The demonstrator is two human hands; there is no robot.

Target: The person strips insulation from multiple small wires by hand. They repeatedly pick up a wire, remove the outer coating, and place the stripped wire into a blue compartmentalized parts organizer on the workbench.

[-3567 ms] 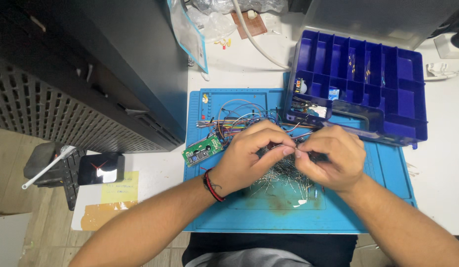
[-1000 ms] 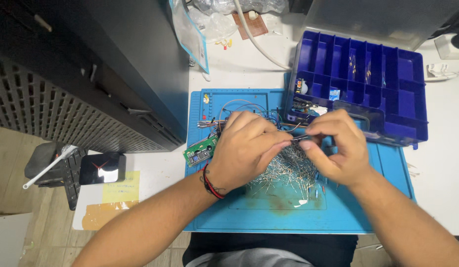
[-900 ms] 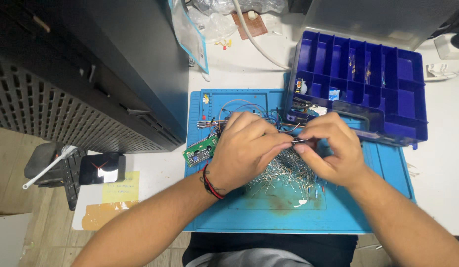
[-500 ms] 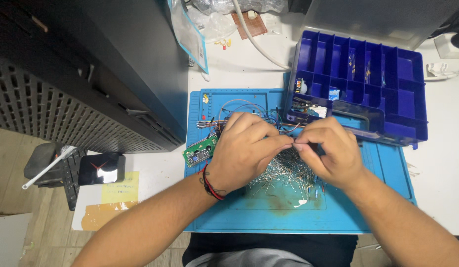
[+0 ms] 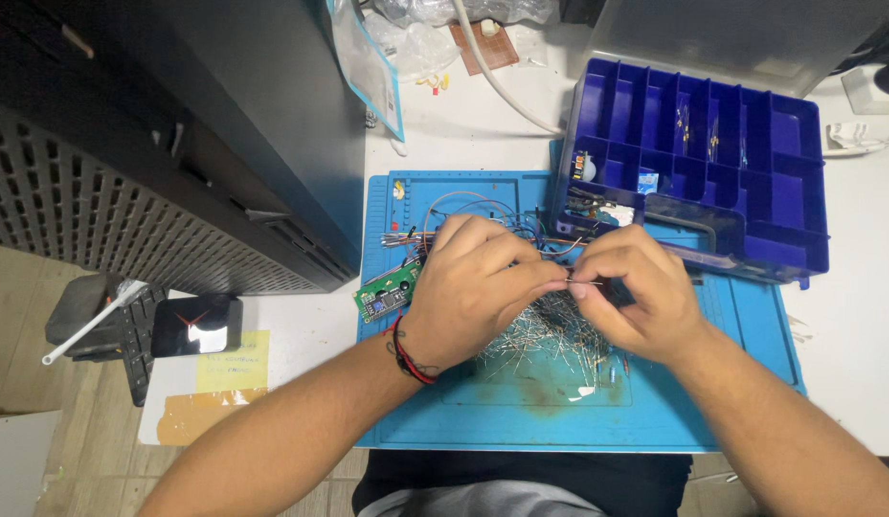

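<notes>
Over the blue work mat [image 5: 483, 421], my left hand [image 5: 473, 292] and my right hand [image 5: 636, 292] meet fingertip to fingertip. Together they pinch a small component with thin wire leads [image 5: 580, 281]. Under both hands lies a heap of loose wire-lead components [image 5: 550, 340]. A tangle of coloured jumper wires [image 5: 463, 215] sits just beyond my left hand, and a small green circuit board [image 5: 382, 292] lies at its left side. A red and black cord circles my left wrist.
An open blue compartment box [image 5: 712, 153] with a few small parts stands at the right back, its clear lid raised. A dark metal cabinet [image 5: 176, 144] fills the left. Plastic bags, a white cable [image 5: 492, 72] and a yellow note [image 5: 232, 362] lie on the white table.
My right hand has drawn in closer to my left hand, and the fingertips now touch around the small component. Both hands sit slightly farther back than 3.6 s ago.
</notes>
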